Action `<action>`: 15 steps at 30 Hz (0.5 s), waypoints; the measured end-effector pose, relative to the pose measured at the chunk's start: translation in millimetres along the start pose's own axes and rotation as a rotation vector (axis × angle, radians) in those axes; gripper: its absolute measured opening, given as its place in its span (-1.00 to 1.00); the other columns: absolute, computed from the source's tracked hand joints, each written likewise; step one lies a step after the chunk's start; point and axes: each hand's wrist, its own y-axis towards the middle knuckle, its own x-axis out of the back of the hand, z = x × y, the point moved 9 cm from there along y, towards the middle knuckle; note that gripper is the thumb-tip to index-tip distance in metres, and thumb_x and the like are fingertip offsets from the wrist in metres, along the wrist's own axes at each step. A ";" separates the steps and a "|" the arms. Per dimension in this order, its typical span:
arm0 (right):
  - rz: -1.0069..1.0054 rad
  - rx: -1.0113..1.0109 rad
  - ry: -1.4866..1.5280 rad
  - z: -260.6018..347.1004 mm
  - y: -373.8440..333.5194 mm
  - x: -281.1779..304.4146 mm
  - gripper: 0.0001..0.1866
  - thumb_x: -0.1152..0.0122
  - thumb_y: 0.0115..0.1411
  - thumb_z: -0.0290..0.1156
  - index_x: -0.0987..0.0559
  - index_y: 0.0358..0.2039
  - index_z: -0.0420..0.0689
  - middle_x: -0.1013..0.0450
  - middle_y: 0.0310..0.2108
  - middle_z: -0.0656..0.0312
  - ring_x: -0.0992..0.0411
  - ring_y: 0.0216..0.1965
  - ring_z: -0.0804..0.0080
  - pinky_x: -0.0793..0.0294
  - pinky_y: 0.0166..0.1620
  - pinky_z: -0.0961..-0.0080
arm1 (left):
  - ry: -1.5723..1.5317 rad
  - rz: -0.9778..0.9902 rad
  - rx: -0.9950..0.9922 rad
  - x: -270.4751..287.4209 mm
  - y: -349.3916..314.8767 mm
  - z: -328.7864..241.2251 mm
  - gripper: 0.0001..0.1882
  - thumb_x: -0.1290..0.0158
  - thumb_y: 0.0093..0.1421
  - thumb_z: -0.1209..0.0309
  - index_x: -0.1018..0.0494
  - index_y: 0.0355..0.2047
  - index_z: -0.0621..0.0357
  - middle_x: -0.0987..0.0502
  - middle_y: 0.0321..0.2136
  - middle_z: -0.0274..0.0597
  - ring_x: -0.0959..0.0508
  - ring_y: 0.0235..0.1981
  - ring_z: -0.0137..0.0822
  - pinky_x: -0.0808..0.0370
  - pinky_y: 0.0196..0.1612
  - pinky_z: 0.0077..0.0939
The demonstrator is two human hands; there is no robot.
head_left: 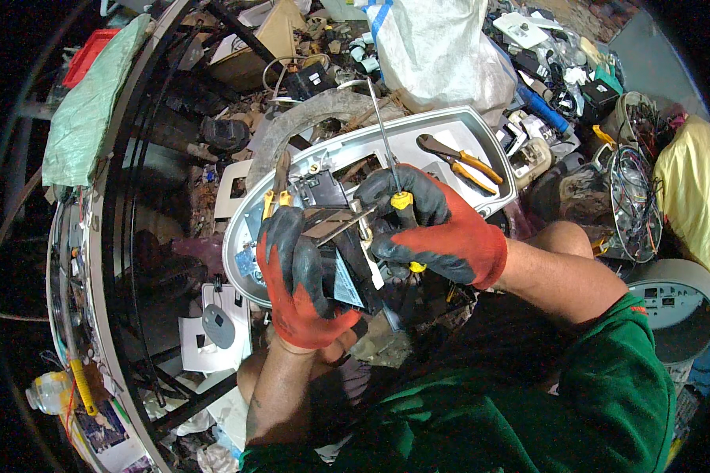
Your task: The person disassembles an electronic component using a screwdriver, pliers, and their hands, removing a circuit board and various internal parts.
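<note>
My left hand point(298, 280), in a red and black work glove, closes around a dark electronic part point(331, 225) with a flat metal plate and a blue label. My right hand point(446, 236), gloved alike, is wrapped round a yellow and black screwdriver point(402, 203). Its long shaft points up and away from me. The right fingertips also meet the part's near end, by a small metal and white piece point(367, 236). Yellow-handled pliers point(281, 183) stick up just beyond my left fingers; whether the hand touches them I cannot tell. Under my hands lies a pale plastic casing point(493, 146).
Orange-handled cutters point(459, 164) lie inside the casing at its right. A big white sack point(438, 55) stands behind. To the left runs a dark metal frame point(110, 205). Scrap electronics, a yellow bag point(690, 177) and a round grey housing point(674, 307) crowd the right.
</note>
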 end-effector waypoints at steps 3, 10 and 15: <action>0.023 -0.002 0.006 5.6 0.0 -3.8 -0.51 -0.14 0.09 -0.69 -0.38 0.07 -0.14 -0.38 -0.12 0.27 -0.39 -0.13 0.59 -0.46 -0.13 0.56 | -0.037 -0.010 0.013 1.2 -1.6 1.8 -0.05 -0.17 0.05 -0.09 -0.05 0.37 -0.06 -0.11 0.28 0.33 -0.23 0.22 0.45 -0.08 0.20 0.50; -0.010 0.049 -0.122 9.3 -4.5 -1.0 -0.55 -0.16 0.12 -0.66 -0.37 0.05 -0.17 -0.39 -0.08 0.24 -0.41 -0.10 0.53 -0.46 -0.03 0.53 | -0.146 0.042 0.146 -9.2 -6.7 11.3 -0.04 -0.23 0.00 0.02 -0.08 0.36 0.00 -0.17 0.26 0.27 -0.23 0.26 0.37 -0.03 0.26 0.40; -0.042 0.171 -0.284 10.7 -13.8 -5.5 -0.53 -0.23 0.12 -0.65 -0.37 0.05 -0.18 -0.42 -0.08 0.22 -0.41 -0.06 0.53 -0.44 0.04 0.48 | -0.419 0.019 0.342 -18.6 -10.0 27.7 -0.09 -0.27 -0.05 0.14 -0.16 0.30 0.07 -0.25 0.22 0.22 -0.27 0.23 0.28 -0.09 0.26 0.26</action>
